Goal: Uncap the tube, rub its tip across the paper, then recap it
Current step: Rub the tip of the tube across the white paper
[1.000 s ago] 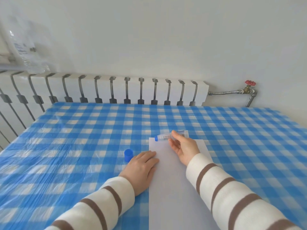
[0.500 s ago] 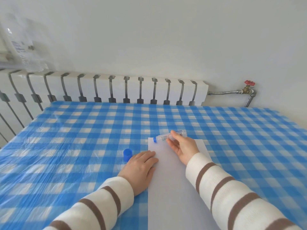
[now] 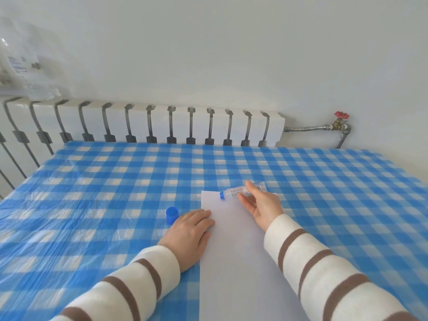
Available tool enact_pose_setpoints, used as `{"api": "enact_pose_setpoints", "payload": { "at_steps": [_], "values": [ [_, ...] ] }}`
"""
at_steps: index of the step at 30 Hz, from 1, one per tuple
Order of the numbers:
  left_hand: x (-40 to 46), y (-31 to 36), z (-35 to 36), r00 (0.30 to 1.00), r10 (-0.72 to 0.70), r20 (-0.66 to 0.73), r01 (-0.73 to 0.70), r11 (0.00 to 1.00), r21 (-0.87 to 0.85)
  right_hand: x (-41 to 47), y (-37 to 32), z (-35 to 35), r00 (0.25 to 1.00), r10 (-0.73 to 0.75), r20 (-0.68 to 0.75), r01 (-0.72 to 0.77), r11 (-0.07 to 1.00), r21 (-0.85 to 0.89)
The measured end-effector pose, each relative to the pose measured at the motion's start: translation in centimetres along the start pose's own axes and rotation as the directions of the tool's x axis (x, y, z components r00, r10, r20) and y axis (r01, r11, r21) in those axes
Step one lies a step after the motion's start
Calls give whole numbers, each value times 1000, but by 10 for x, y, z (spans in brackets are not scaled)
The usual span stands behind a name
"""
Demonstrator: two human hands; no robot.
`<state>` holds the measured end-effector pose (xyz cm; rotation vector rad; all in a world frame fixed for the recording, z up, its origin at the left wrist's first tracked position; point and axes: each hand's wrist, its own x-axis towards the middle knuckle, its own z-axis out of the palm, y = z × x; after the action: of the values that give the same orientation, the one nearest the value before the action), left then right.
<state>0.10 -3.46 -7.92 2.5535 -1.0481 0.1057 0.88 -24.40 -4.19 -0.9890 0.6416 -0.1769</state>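
A white sheet of paper [image 3: 234, 262] lies lengthwise on the checked table. My right hand [image 3: 260, 206] pinches a small clear tube [image 3: 238, 191] between thumb and fingers, and the tube lies nearly flat with its blue tip [image 3: 221, 195] pointing left at the paper's far edge. The tube's blue cap [image 3: 172, 215] stands on the cloth just left of the paper. My left hand [image 3: 188, 237] rests flat, palm down, on the paper's left edge, its fingertips close to the cap.
A blue and white checked cloth under clear plastic [image 3: 104, 193] covers the table. Behind the far edge stands a white radiator [image 3: 162, 126] with a pipe and a red valve [image 3: 342, 115] at the right. A clear plastic bag [image 3: 25, 66] hangs at the upper left.
The tube's tip has shifted slightly left along the paper's far edge with my right hand. My left hand stays flat on the paper.
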Motion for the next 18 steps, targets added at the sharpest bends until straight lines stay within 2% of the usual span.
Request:
{"api": "enact_pose_setpoints", "payload": {
  "at_steps": [18],
  "values": [
    [-1, 1, 1, 999, 18, -42, -18, 1000, -5, -1, -22, -36, 992, -38, -120, 41, 999, 16]
  ]
}}
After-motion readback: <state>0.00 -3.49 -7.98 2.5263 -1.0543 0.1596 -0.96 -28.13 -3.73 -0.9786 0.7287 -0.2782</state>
